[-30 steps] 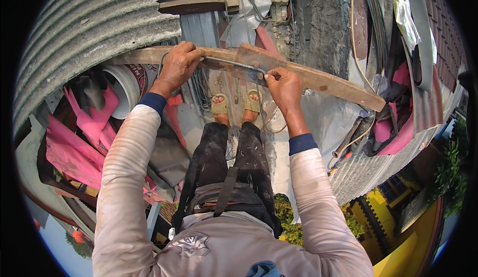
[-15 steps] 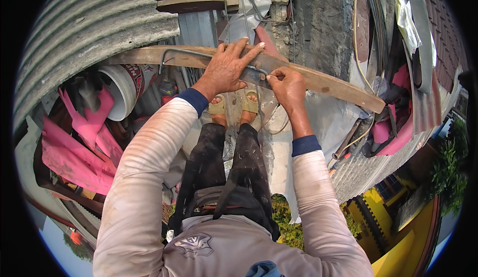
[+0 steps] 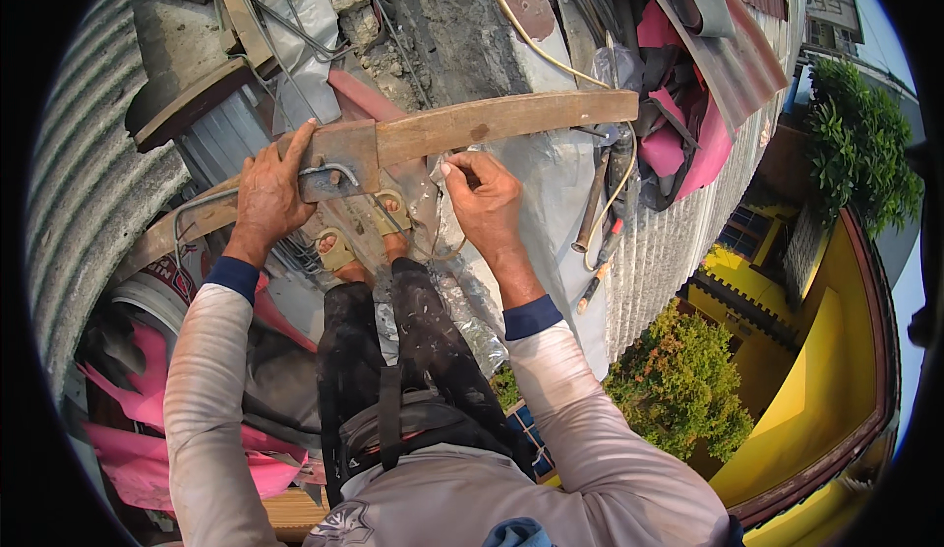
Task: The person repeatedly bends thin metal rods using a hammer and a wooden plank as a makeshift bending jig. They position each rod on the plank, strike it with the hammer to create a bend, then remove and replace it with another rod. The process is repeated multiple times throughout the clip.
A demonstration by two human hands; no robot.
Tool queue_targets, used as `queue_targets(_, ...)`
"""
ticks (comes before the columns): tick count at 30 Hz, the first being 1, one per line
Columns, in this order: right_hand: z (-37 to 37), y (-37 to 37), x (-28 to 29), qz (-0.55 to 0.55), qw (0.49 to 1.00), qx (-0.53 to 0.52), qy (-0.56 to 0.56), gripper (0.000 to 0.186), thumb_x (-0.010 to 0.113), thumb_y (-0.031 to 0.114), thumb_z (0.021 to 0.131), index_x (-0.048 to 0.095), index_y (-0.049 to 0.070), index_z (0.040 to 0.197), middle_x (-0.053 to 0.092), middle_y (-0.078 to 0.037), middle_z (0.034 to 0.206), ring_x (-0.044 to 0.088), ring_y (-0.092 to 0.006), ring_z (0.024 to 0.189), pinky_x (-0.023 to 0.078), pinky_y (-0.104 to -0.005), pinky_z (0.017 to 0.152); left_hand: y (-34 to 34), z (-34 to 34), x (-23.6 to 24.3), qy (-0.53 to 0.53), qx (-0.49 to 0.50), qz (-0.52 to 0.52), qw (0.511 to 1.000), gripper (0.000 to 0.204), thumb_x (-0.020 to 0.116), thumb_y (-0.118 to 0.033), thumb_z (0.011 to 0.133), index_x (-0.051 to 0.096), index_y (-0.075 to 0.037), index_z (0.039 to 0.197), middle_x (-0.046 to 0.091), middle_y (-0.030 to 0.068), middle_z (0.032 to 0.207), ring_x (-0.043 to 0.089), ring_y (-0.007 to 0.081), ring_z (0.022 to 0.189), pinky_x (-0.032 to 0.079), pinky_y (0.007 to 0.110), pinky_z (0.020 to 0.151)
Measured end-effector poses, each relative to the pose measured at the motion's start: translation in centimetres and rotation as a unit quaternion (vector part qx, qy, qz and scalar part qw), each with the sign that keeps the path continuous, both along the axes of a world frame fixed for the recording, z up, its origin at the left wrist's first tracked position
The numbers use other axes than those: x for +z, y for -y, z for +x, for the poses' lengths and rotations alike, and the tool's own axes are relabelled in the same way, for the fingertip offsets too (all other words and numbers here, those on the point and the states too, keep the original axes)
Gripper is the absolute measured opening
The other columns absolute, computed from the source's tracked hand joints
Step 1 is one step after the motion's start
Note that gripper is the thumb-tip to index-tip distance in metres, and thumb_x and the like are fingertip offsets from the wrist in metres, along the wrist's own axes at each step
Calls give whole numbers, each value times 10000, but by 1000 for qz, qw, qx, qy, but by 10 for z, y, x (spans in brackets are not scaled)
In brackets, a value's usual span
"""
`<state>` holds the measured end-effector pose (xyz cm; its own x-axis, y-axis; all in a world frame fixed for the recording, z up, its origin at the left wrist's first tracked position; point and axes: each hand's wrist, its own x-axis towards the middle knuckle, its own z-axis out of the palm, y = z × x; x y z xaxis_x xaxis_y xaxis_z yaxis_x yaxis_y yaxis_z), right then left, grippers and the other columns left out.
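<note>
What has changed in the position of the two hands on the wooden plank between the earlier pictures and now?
The left hand moved from gripping the far left part of the wooden plank toward the middle, and now lies flat beside the bent metal rod. The right hand came off the plank and now pinches something small just below it. The plank remains across the person's front, above the sandalled feet.

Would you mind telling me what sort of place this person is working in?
Probably a rooftop work site: corrugated metal sheets lie around, a rough concrete wall stands ahead, and treetops show far below.
</note>
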<state>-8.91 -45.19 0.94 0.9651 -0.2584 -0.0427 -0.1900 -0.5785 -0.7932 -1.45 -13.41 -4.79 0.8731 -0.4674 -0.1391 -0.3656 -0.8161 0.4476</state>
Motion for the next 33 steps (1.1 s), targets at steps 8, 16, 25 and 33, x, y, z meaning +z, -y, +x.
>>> queue_targets(8,-98,247,-52,-240,831,-325,-383,612,840,341,903,602,-117,1231,742,-266,1071,747,-438,877,598,-517,780,-3,-4,-1,-16,1,82,996,1116,917,-418,777,329,-276,1715,707,217,1211,697,376,1100,501,484,927)
queue_targets(16,-111,251,-54,227,808,-431,-331,292,676,334,1096,610,124,904,530,33,710,481,-97,534,396,-270,451,-4,-7,-8,12,9,40,999,1073,918,-438,795,370,-260,1700,718,213,1162,705,383,1094,498,494,927)
queue_targets(25,-176,104,45,221,868,-433,-106,318,637,379,1127,512,122,988,404,33,685,397,-89,522,413,-298,439,-5,-13,-5,23,10,37,999,1169,948,-368,761,311,-253,1736,679,202,1169,655,377,1099,465,476,933)
queue_targets(33,-126,105,86,-25,981,-71,-181,368,693,337,1095,568,72,873,432,34,691,441,-99,609,385,-307,553,-2,-18,-4,87,-3,61,994,1138,897,-306,831,254,-225,1766,624,151,1040,581,316,947,407,444,845)
